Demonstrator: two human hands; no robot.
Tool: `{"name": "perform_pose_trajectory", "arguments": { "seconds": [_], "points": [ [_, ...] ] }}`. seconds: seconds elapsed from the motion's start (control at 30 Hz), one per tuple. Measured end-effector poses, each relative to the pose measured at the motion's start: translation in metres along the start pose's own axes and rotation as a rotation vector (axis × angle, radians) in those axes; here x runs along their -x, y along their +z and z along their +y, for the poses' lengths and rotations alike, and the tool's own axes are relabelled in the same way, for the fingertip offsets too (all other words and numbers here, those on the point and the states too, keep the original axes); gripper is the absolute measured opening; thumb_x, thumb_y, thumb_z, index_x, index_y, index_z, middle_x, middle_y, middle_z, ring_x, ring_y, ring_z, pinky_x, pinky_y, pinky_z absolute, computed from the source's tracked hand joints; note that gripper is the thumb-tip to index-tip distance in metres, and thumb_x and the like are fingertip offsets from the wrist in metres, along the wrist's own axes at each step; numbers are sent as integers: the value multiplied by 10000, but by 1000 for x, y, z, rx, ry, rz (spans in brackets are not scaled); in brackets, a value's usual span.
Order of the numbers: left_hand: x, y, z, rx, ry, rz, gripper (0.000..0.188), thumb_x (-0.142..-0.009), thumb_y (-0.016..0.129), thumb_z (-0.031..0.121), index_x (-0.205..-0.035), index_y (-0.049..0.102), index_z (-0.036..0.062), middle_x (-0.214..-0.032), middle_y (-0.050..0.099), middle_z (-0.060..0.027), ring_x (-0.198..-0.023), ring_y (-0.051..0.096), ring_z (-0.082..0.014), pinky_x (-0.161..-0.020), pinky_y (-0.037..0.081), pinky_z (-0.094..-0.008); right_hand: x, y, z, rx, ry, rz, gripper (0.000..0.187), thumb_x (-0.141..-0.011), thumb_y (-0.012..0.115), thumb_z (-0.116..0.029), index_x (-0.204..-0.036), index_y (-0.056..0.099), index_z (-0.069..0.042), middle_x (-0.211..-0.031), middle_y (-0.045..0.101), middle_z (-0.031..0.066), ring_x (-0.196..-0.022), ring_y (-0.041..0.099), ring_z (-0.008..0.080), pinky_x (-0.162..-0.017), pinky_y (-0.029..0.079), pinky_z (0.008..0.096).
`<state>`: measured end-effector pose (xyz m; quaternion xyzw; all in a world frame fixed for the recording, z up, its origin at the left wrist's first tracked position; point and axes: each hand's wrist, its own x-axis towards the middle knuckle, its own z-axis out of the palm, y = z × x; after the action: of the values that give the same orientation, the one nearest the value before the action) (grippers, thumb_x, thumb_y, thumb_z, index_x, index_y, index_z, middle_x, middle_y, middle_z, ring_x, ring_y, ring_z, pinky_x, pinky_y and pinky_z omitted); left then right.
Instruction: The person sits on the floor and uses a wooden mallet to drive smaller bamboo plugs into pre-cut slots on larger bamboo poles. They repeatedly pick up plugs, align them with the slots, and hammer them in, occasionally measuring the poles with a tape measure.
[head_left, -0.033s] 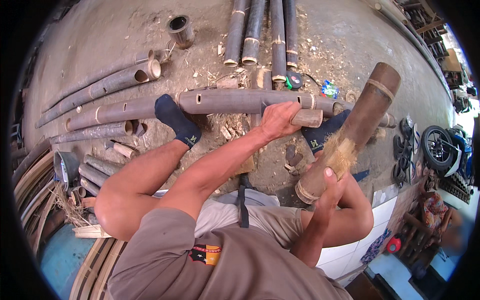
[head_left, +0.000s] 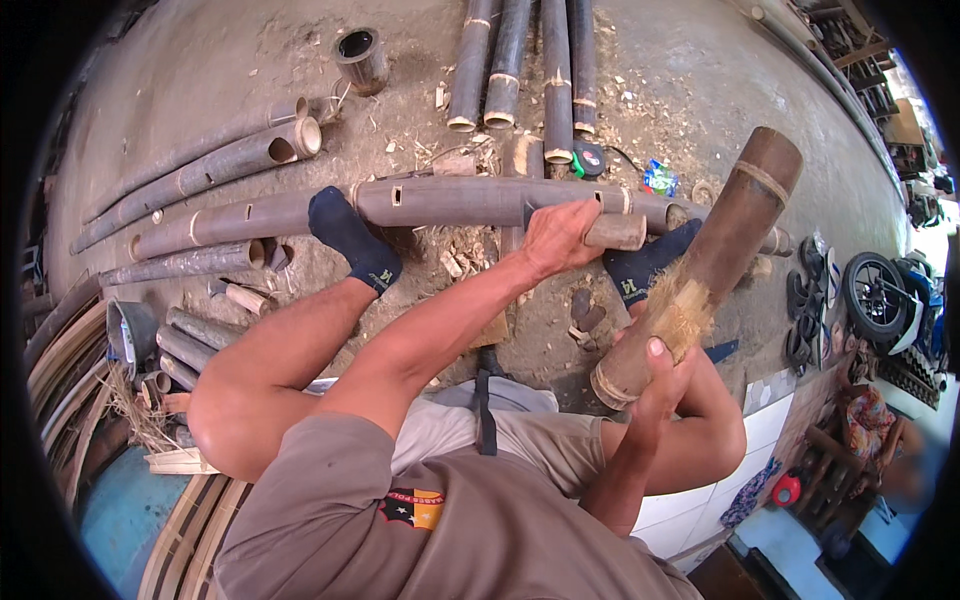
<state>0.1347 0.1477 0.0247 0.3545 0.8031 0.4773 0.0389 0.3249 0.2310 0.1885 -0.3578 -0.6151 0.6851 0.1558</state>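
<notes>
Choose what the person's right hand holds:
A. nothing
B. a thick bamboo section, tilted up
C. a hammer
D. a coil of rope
B: the right hand grips the lower end of the thick bamboo section, which slants up to the right.

The palm of the right hand is being hidden behind the thick brown bamboo section with a frayed, split patch, so its grip cannot be judged fully. The far end of the short wooden billet is being covered by the fingers of the left hand. The long dark bamboo pole with cut slots is being crossed by both dark blue socks. The motorcycle wheel is being bent and blurred at the rim.
</notes>
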Motion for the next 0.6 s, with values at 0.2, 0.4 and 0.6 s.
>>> {"name": "perform_pose_trajectory", "arguments": {
  "seconds": [0.2, 0.4, 0.6],
  "points": [
    [-25, 5, -16, 40, -26, 18, 398, -768, 819, 261, -1038, 586, 83, -989, 694, -161, -922, 697, -431, -763, 568, -532, -11, -16, 17, 57, -36, -9, 812, -828, 795, -281, -1463, 412, 52, -1206, 667, 226, -887, 708, 283, -785, 615, 413],
    [-30, 11, -22, 37, -20, 27, 415, -763, 825, 267, -1043, 579, 84, -993, 690, -163, -917, 694, -432, -772, 570, -533, -14, -18, 21, 79, -31, -25, 807, -834, 800, -290, -1458, 417, 50, -1208, 668, 225, -899, 706, 278, -791, 610, 413],
    [-28, 14, -24, 30, -19, 25, 437, -754, 839, 280, -1060, 579, 109, -1011, 688, -149, -936, 700, -419, -771, 571, -530, -13, -20, 13, 167, 16, 8, 791, -848, 776, -305, -1463, 419, 43, -1187, 667, 217, -904, 697, 279, -812, 593, 399]
  ]
}}
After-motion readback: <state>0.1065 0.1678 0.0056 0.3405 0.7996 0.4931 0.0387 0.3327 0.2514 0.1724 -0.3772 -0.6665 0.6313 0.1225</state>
